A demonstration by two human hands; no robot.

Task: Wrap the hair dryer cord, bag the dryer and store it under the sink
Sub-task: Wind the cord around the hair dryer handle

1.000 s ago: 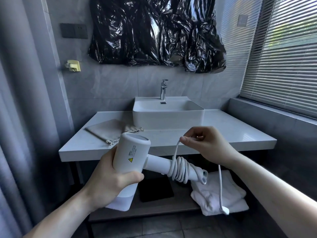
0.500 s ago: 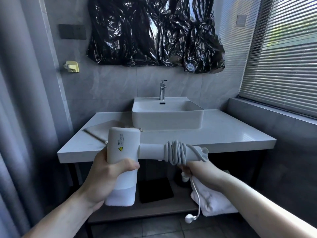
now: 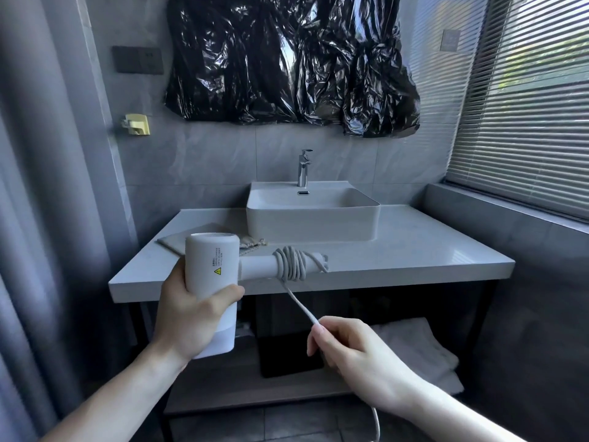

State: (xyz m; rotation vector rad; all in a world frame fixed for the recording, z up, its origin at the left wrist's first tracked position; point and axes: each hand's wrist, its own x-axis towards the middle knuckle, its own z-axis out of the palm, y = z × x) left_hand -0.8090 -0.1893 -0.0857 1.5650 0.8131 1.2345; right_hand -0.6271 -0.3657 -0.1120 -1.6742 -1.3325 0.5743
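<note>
White plastic hair dryer (image 3: 212,282) is gripped by its body in the left hand (image 3: 188,317), handle (image 3: 258,266) pointing right, level. The cord (image 3: 298,298) slants from its coils down-right into the right hand's (image 3: 353,358) pinching fingers, below the handle's end. A yellow warning triangle shows; the print is unreadable.

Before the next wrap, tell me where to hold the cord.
Pinch the cord on the taut free stretch just below the coils, coming from underneath on the right, as the right hand does. The left hand already holds the hair dryer body, handle level.
</note>
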